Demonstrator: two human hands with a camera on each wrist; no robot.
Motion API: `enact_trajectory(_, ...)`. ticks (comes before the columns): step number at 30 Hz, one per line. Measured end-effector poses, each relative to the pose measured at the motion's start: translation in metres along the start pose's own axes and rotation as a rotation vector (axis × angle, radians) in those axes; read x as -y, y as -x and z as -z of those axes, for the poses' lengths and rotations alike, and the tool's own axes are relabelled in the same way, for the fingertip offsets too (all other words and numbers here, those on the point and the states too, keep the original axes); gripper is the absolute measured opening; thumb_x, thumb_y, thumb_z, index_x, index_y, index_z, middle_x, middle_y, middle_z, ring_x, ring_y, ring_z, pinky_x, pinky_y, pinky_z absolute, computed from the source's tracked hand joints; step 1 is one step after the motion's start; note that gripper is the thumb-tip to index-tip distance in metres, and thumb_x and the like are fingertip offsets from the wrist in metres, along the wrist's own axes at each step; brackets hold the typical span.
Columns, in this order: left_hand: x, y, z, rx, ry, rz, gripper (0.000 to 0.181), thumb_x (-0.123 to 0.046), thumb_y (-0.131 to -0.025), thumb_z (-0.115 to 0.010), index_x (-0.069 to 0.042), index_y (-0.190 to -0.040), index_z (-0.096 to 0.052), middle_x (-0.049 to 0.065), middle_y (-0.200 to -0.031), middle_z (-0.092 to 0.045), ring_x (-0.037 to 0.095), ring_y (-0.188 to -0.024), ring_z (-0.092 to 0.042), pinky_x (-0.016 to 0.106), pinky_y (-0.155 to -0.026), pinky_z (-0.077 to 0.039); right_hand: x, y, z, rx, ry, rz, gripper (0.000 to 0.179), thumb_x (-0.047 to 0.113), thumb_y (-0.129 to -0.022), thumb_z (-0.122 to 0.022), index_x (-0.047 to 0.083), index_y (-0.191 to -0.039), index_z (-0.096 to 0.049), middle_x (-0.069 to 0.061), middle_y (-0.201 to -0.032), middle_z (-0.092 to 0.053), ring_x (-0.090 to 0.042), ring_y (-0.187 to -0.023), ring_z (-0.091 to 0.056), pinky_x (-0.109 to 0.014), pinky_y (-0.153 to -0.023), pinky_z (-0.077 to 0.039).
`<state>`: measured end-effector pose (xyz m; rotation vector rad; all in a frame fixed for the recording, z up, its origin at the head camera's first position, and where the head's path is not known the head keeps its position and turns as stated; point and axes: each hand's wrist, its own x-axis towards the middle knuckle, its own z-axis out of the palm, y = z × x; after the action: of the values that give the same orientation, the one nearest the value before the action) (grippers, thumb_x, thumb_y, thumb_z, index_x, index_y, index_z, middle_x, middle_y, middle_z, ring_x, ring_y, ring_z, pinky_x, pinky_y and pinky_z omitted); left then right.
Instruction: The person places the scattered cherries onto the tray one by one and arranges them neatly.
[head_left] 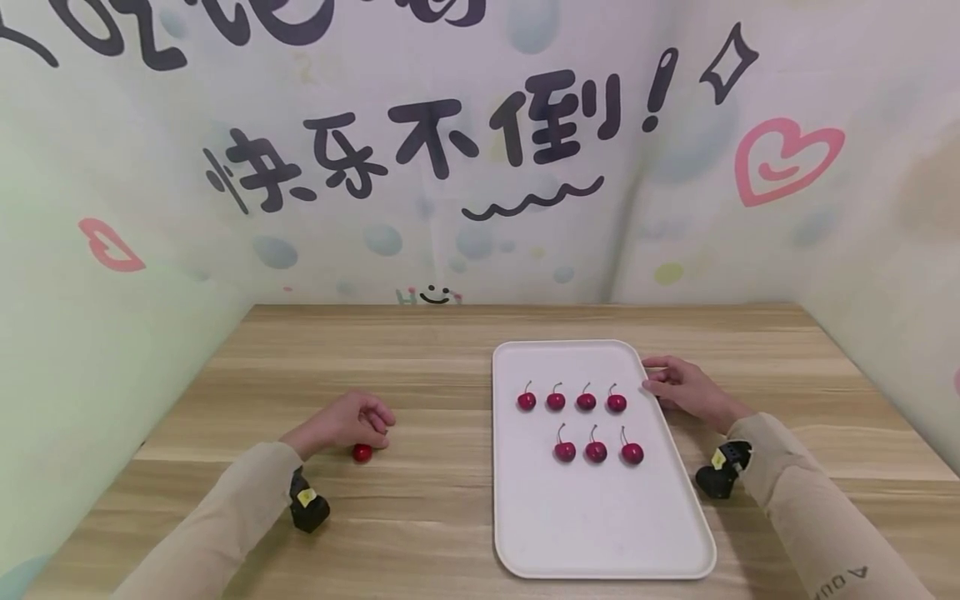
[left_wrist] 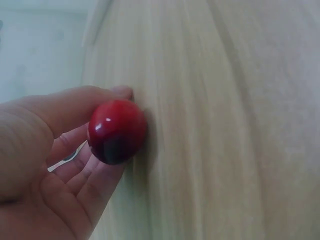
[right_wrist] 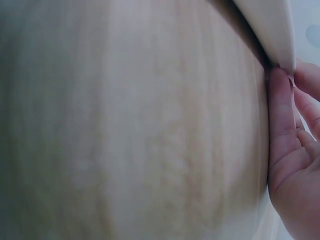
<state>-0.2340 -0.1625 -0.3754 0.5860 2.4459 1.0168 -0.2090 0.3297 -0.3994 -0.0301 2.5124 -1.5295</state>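
Note:
My left hand (head_left: 358, 419) pinches a glossy red cherry (left_wrist: 117, 131), low over the wooden table on the left. In the left wrist view the thumb and fingers close in behind the fruit, and its stem is hidden. A white rectangular tray (head_left: 592, 525) lies to the right, carrying several stemmed cherries (head_left: 596, 452) in two rows. At the tray's right edge, my right hand (head_left: 690, 390) holds the rim. The right wrist view shows the thumb (right_wrist: 281, 110) low against the tray's edge, with a finger on the rim's other side.
The wood-grain table (head_left: 427, 533) reaches back to a printed cloth backdrop (head_left: 420, 208) with dark lettering and pink hearts. A black wrist camera (head_left: 307, 504) sits under the left sleeve, another wrist camera (head_left: 722, 471) under the right one, close beside the tray.

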Motion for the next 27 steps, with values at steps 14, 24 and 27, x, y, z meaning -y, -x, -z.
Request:
enact_trajectory(14,-0.003,-0.001,-0.006,-0.043,-0.034,0.042,0.017,-0.007,-0.076,-0.068,-0.002,-0.091,-0.063,0.001,-0.080,-0.061,0.013,-0.074,-0.057,0.030,-0.069,-0.047,-0.002,0.000,0.000,0.002,-0.010,0.019,0.053,0.019,-0.089,-0.055,-0.007,-0.129,-0.032,-0.020,-0.103,-0.051,-0.016,-0.086,-0.056,-0.029,-0.076,-0.048)
enact_trajectory(24,-0.009,-0.002,-0.006,0.004,-0.044,-0.028,0.015,-0.008,-0.080,-0.062,-0.003,-0.093,-0.065,0.003,-0.088,-0.062,0.013,-0.073,-0.052,0.028,-0.065,-0.045,0.001,0.000,0.000,0.002,0.002,0.005,0.056,0.022,-0.088,-0.055,-0.007,-0.129,-0.031,-0.018,-0.103,-0.050,-0.017,-0.088,-0.054,-0.029,-0.077,-0.048)
enact_trajectory(27,-0.011,-0.003,-0.005,0.031,-0.057,-0.057,0.016,-0.007,-0.082,-0.059,-0.003,-0.095,-0.066,0.006,-0.094,-0.062,0.014,-0.074,-0.050,0.028,-0.065,-0.045,0.000,0.001,0.000,0.000,0.007,0.001,0.056,0.022,-0.088,-0.055,-0.007,-0.130,-0.031,-0.018,-0.103,-0.050,-0.017,-0.088,-0.054,-0.029,-0.077,-0.048)
